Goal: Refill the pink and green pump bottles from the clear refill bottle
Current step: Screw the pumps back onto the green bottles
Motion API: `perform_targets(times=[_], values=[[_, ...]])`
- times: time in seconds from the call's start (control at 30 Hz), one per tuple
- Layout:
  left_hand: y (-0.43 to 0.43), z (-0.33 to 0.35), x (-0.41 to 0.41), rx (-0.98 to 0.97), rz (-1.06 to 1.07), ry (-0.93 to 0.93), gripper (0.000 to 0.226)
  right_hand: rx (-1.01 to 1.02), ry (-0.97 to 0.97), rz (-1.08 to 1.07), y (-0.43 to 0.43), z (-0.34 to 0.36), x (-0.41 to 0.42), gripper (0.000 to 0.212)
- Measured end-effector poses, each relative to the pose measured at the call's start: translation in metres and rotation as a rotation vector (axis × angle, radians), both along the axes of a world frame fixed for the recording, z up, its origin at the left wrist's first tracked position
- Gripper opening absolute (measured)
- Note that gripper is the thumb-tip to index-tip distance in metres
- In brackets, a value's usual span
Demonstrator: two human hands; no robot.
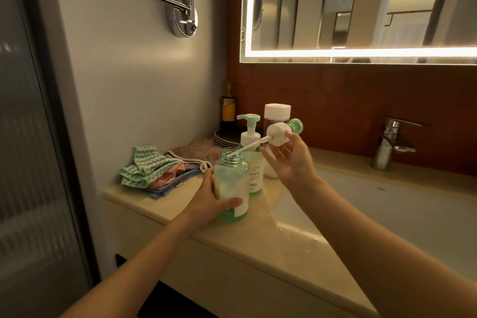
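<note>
Left grip [214, 204] is wrapped round the open green bottle [229, 183], fingers and thumb curled about its lower body, holding it down on the tabletop [232, 237] near the sink [387, 214]. Right grip [289, 160] pinches the pump head [280, 133] by its white collar, lifted and tilted, and its dip tube [247, 148] slants down with the tip just inside the bottle's mouth. Close behind stand a second pump bottle [255, 173], pump on, and the capped clear refill bottle [277, 113]. Folded cloths [147, 170] lie left.
</note>
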State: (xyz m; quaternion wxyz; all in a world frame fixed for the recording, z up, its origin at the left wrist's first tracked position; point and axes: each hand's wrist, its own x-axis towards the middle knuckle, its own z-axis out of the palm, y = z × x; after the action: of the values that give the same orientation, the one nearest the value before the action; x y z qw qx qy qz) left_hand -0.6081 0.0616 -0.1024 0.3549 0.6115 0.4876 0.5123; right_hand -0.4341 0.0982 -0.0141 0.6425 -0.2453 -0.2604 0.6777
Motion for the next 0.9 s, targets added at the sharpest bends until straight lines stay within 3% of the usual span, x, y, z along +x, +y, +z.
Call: perform_targets(times=[0.17, 0.27, 0.33, 0.77, 0.9], values=[[0.001, 0.0, 0.018, 0.006, -0.037, 0.017, 0.078, 0.04, -0.023, -0.151, 0.001, 0.023, 0.025, 0.008], [0.001, -0.001, 0.024, -0.008, -0.034, 0.016, 0.081, 0.084, -0.109, -0.258, 0.0, 0.029, 0.034, 0.029], [0.001, -0.001, 0.027, -0.004, -0.026, 0.026, 0.08, 0.133, -0.195, -0.3, -0.002, 0.031, 0.036, 0.032], [-0.001, -0.002, 0.029, 0.0, 0.021, 0.089, 0.084, 0.671, -1.053, -0.411, -0.028, -0.004, -0.015, 0.019], [-0.001, -0.004, 0.029, 0.005, 0.008, 0.085, 0.082, 0.737, -1.184, -0.412, -0.027, -0.018, -0.014, 0.01]])
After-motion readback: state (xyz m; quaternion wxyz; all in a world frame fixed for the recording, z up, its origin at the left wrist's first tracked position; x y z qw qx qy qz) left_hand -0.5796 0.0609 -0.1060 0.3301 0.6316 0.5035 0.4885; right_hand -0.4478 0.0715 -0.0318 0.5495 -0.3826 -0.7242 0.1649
